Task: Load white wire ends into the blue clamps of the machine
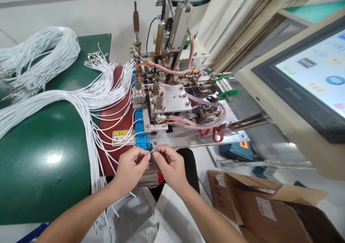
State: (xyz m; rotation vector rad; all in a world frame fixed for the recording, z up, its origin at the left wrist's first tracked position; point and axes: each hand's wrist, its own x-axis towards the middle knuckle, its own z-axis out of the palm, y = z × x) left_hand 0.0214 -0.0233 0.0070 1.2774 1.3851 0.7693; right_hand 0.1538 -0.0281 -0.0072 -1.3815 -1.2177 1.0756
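My left hand (pixel 132 167) and my right hand (pixel 170 165) meet at the near end of the blue fixture strip (pixel 142 128). Thumb and forefinger of each are pinched together around a tiny piece, possibly a wire end, too small to make out. White cables (pixel 86 128) fan out from a thick bundle on the left, and several of them run into the blue strip. Beside the strip stands the metal machine (pixel 172 101) with its cylinders and hoses.
A green table (pixel 48 178) carries a second coil of white cables (pixel 51 56). At the right, a touch screen (pixel 318 67) leans in on an arm. Below it lies an open cardboard box (pixel 264 210). A green-rimmed wire spool (pixel 224 87) sits on the machine.
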